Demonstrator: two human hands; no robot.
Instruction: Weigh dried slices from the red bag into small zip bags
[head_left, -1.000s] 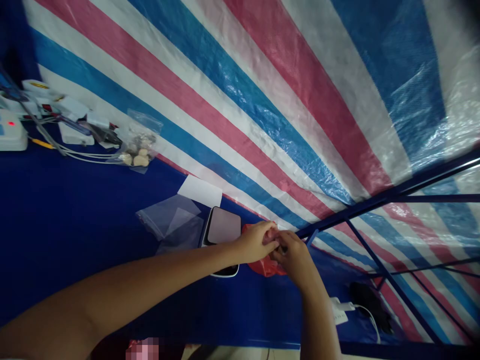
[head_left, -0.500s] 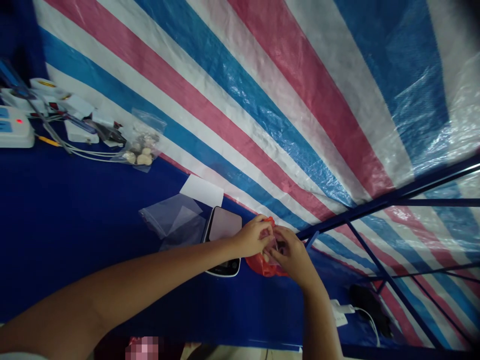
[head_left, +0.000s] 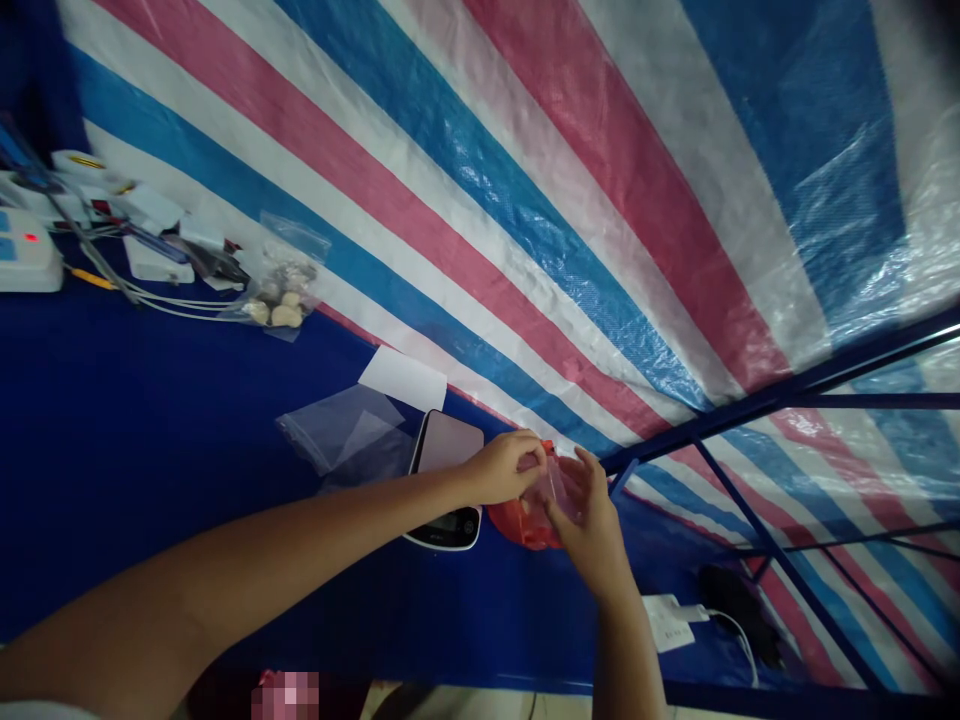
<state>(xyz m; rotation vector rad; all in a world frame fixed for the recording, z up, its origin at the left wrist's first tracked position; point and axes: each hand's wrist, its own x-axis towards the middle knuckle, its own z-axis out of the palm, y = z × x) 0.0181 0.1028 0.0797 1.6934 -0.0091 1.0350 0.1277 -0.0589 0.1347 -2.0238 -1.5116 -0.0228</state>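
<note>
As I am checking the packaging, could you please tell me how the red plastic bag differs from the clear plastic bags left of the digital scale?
Colour: the red plastic bag is vivid; the clear plastic bags are nearly colourless.
Shape: the red plastic bag looks crumpled and raised; the clear plastic bags lie mostly flat.
Place: the red plastic bag sits right of the digital scale; the clear plastic bags, left.
Shared: both rest on the blue tabletop.
</note>
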